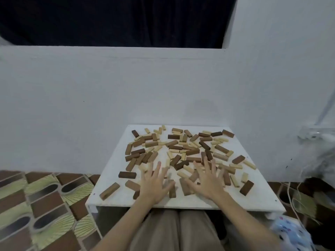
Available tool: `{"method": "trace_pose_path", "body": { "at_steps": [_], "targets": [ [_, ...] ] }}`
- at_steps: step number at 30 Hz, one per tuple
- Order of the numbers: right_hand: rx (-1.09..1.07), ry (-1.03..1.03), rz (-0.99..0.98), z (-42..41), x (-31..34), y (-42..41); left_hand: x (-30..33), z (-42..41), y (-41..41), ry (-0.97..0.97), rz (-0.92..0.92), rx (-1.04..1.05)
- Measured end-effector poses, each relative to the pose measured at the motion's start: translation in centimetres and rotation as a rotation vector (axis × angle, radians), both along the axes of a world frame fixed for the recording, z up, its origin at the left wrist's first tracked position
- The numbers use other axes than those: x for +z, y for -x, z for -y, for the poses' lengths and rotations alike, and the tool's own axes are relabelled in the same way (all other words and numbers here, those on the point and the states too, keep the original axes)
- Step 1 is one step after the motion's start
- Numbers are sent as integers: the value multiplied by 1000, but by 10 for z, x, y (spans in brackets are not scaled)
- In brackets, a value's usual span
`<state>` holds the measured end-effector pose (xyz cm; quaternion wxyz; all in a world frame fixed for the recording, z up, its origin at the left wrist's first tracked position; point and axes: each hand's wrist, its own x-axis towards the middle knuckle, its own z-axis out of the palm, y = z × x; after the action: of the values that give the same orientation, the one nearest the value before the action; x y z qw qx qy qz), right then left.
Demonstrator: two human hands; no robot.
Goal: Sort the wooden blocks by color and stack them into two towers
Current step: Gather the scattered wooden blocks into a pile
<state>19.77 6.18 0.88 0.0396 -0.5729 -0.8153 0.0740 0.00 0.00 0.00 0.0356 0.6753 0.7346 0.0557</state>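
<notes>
Blocks [181,153], dark and light, are scattered on the white tabletop [116,163], and the left hand [155,185] and right hand [208,180] are spread flat over them, low in the frame, gripping nothing.

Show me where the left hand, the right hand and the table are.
left hand [154,185]: head view, back of hand.
right hand [208,182]: head view, back of hand.
table [181,205]: head view, bare near edge.

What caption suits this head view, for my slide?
Both open hands, left hand and right hand, spread over mixed wooden blocks.
</notes>
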Motion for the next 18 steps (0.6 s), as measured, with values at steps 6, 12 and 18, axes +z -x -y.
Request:
{"method": "trace_pose_path", "body": {
  "at_steps": [6,12,18],
  "targets": [
    [-66,10,7,4,-47,-6,-34,1,1,128,22,35],
    [11,-6,4,-17,-51,2,-39,-26,0,89,34,-3],
    [55,-78,5,-56,-59,14,-34,-68,-3,63,-1,-61]
  ]
}}
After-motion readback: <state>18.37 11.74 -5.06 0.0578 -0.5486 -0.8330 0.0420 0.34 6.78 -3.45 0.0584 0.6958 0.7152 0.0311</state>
